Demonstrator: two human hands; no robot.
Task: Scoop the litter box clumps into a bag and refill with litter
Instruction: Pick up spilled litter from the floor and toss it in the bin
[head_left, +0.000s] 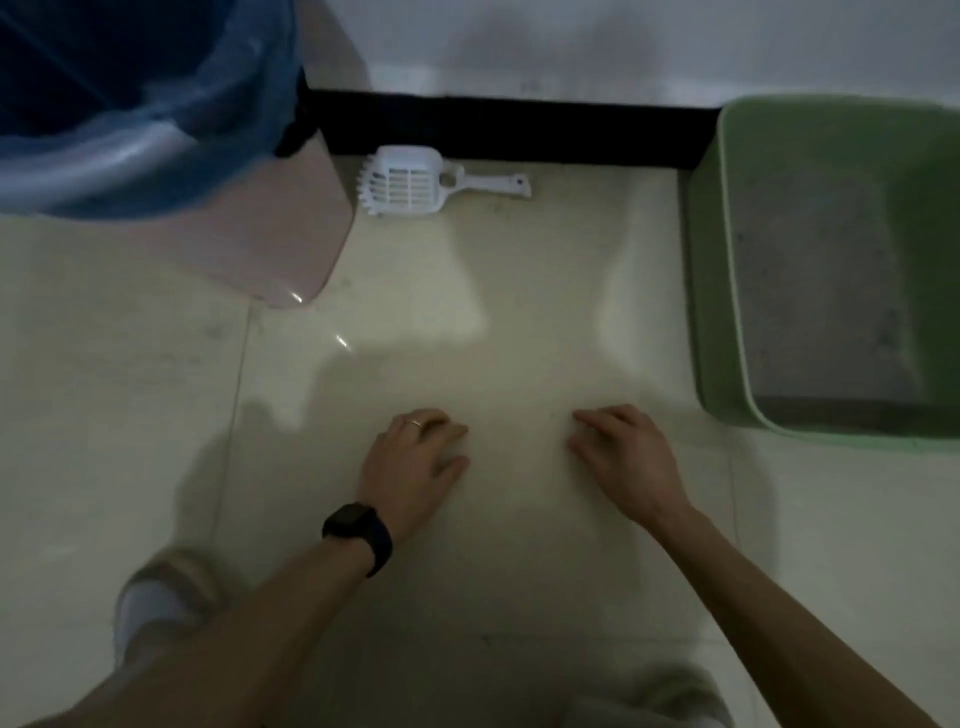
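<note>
- One left hand (415, 457) and one right hand (623, 457) hang side by side, low over the pale tiled floor (130, 364), each holding nothing.
- The left fingers (447, 431) and right fingers (592, 418) are loosely curled and slightly apart; I cannot tell whether they touch the floor.
- One white slotted scoop (415, 182) lies flat on the floor by the black skirting (519, 124), handle pointing right, well ahead of both hands.
- One green litter box (711, 260) sits at the right, with grey litter (821, 291) inside.
- One pink bin (291, 244) stands at the left, lined with one blue bag (156, 104), just beside the scoop.
- One dark watch (358, 535) is on the left wrist and one ring (415, 423) on a left finger.
</note>
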